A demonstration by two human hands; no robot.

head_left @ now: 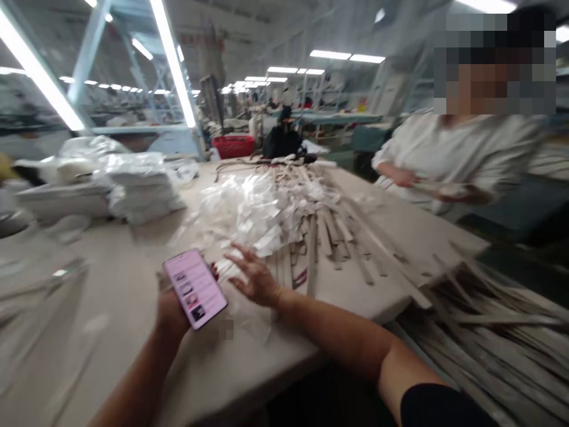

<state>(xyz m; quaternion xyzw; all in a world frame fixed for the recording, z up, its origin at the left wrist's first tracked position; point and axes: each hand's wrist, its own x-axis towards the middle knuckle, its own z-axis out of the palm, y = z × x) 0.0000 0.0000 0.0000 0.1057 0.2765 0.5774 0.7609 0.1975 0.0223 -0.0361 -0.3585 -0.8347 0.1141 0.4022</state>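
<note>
A smartphone (195, 289) with a lit pinkish screen rests in my left hand (171, 308), whose fingers wrap round its back and are mostly hidden. Just right of the phone, my right hand (254, 277) is held above the table with its fingers spread and nothing in them. Beyond it lies a heap of clear plastic wrapping (249, 207). Beside that, long beige strips (329, 231) are piled loosely, their ends pointing toward me.
Across the table (382, 296) at the right stands a person (462, 160) in white, holding something pale. Stacked plastic-wrapped packs (137, 184) sit at the left. More long strips (489, 332) lie below the table's right edge. A red basket (233, 146) is behind.
</note>
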